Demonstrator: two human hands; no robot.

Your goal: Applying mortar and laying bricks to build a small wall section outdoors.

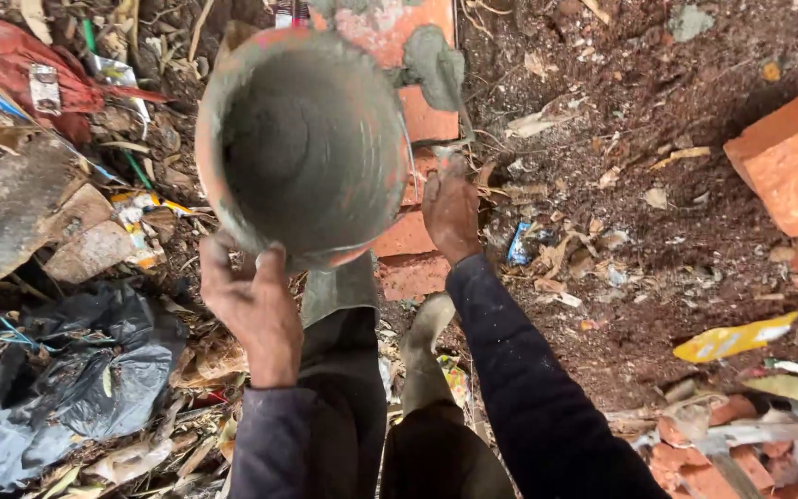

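An orange mortar pan [302,139], smeared grey inside, is gripped at its near rim by the left hand [253,310]. A trowel [436,69] loaded with wet mortar is clasped in the right hand [450,211] over red bricks [408,236].

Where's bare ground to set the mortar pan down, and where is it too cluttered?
Freest patch: the brown soil right of the right hand, bordered by the brick course and the loose orange brick; only small scraps there. Crowded: left of the left hand holding the mortar pan, with the black plastic bag and board scraps. Brick rubble fills the lower right.
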